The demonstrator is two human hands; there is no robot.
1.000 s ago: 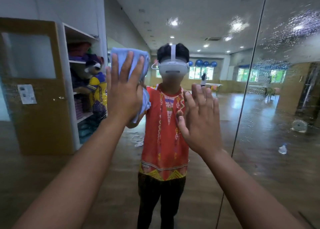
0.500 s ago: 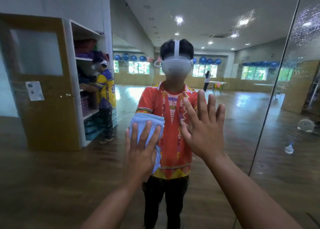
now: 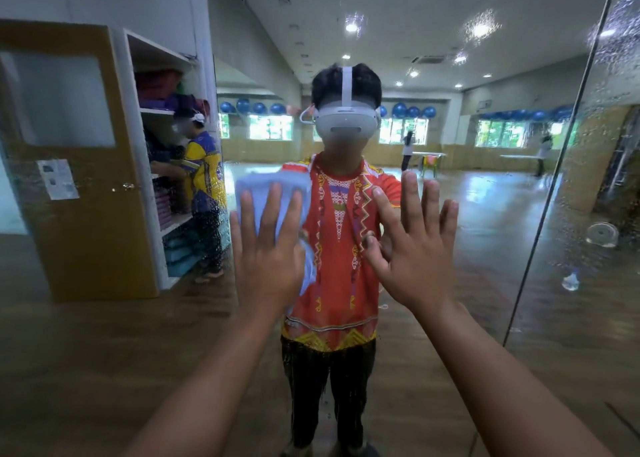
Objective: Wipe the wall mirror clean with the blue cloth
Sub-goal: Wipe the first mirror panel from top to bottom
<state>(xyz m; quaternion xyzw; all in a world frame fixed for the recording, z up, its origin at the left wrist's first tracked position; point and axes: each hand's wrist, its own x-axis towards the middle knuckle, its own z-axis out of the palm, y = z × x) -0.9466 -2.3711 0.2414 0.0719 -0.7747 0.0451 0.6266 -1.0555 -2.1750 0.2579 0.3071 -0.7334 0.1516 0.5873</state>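
Both bare forearms reach forward from the near edge. The left hand [image 3: 266, 255] is held up, palm facing away, its fingers [image 3: 268, 214] straight and slightly spread. The right hand [image 3: 412, 259], just beside it, is equally flat, with its digits splayed upward.

No writing can be read. In the left of the frame a white paper notice [image 3: 57, 178] is stuck on the brown door [image 3: 90, 235], seen in the wall mirror [image 3: 571, 335]; its print shows only as grey smudges. A small plaque [image 3: 485, 103] on the far wall, upper right, is too small to make out. The orange shirt [image 3: 341, 248] bears patterns, not letters.
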